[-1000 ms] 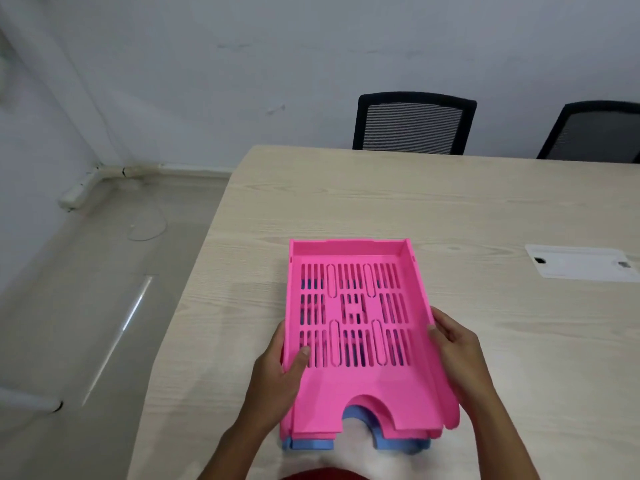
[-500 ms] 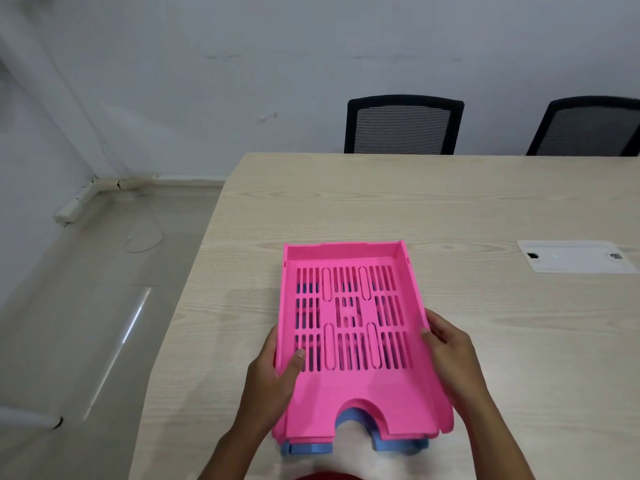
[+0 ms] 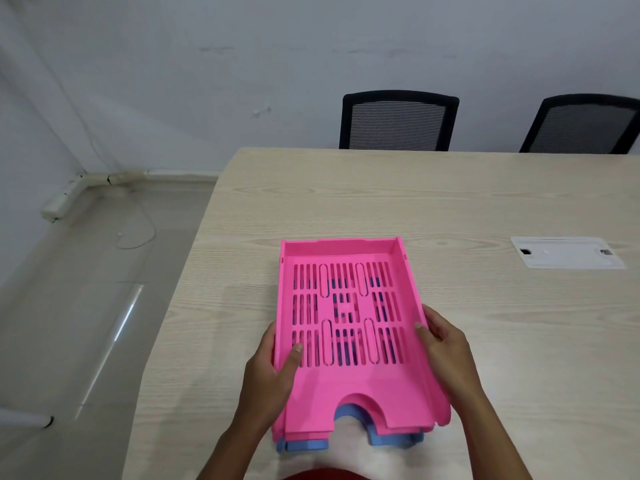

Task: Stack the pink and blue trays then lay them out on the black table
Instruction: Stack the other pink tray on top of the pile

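A pink slotted tray (image 3: 349, 382) lies on top of a stack near the front edge of the light wooden table (image 3: 450, 202). Under it a second pink edge shows, and below that a blue tray (image 3: 388, 439) peeks out at the front and through the slots. My left hand (image 3: 270, 379) grips the top tray's left wall, thumb inside on the slotted floor. My right hand (image 3: 446, 348) holds its right wall, fingers wrapped over the rim.
A white cable hatch plate (image 3: 568, 252) is set into the table at the right. Two black mesh chairs (image 3: 398, 121) (image 3: 585, 124) stand behind the far edge. To the left the table ends above a glossy floor (image 3: 86, 289). No black table is in view.
The stack and both hands sit in nearly the same place; the view has tilted slightly, showing more wall. My grip on the top pink tray is unchanged.
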A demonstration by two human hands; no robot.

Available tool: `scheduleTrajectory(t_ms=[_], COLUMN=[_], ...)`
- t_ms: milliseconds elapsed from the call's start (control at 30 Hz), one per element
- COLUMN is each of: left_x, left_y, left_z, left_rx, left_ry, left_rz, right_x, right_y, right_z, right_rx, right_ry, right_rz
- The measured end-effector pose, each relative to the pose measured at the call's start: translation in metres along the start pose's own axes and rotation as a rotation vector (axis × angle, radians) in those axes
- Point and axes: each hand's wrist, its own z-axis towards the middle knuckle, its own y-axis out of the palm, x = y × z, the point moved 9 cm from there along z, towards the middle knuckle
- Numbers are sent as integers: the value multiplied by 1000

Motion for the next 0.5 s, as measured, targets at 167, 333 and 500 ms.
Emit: scheduleTrajectory(t_ms=[167, 333, 500], left_x=[1, 4, 1], left_y=[-2, -4, -3], left_z=[6, 7, 4], left_rx=[26, 50, 42], left_ry=[-24, -15, -18], left_rz=[-51, -89, -91], right_x=[-1, -1, 1], right_y=[5, 6, 7], right_z=[-3, -3, -1], right_rx=[-26, -25, -26], right_ry=[-38, -44, -30], right_rz=[-28, -34, -52])
